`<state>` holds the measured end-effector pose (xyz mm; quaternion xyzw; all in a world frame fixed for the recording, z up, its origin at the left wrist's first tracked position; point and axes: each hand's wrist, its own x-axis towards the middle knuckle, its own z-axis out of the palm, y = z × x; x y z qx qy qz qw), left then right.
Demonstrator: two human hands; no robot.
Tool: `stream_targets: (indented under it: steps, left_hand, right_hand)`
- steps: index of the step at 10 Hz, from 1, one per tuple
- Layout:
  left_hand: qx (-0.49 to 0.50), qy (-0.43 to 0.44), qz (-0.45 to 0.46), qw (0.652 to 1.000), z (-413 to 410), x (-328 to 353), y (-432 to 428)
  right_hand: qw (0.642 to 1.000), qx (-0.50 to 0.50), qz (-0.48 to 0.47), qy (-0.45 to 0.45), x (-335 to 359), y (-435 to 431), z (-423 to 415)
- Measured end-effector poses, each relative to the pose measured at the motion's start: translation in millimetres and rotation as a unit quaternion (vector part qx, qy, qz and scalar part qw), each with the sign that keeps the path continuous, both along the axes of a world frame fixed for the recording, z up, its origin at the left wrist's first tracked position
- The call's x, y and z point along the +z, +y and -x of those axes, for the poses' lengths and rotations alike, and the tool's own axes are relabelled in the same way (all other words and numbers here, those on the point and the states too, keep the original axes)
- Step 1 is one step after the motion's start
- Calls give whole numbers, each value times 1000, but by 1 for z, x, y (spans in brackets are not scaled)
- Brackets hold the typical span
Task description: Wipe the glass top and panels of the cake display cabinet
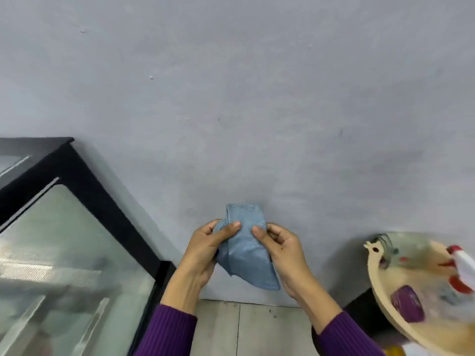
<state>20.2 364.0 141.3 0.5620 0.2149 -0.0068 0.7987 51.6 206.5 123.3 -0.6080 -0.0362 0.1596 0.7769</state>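
A folded light-blue cloth (245, 249) is held between both hands in front of a grey wall. My left hand (205, 253) grips its left side, thumb on top. My right hand (285, 255) grips its right side, thumb pressed on the cloth. The cake display cabinet (108, 209) stands at the lower left, with a black frame and a glass top (59, 253) that reflects ceiling lights. The cloth is to the right of the cabinet and does not touch it. Both sleeves are purple.
A beige round basin (377, 291) sits at the lower right on a dark stand, holding a white spray bottle with a red trigger (462, 263) and a purple item (408, 304). Grey floor tiles (244, 330) show between the cabinet and basin.
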Motion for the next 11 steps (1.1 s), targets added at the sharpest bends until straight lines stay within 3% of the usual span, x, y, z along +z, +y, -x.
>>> stream_targets:
  steps: [1, 3, 6, 8, 9, 11]
  left_hand:
    - [-98, 31, -30, 994, -13, -24, -60]
    - [-286, 70, -76, 953, -35, -64, -196]
    - [-413, 17, -176, 893, -24, -111, -319]
    - [-386, -88, -262, 880, -22, -141, -373]
    - [-338, -140, -321, 874, -19, -148, -386]
    - [-260, -257, -484, 795, -10, -171, -389]
  right_hand:
    - [993, -117, 30, 11, -25, -58, 19]
    - [941, -324, 81, 59, -73, -177, 58]
    - [864, -471, 98, 146, -127, -275, 100]
    - [830, -513, 169, 137, -133, -319, 91]
    - [811, -504, 259, 145, -134, -336, 78]
    - [770, -475, 395, 158, -150, -349, 72]
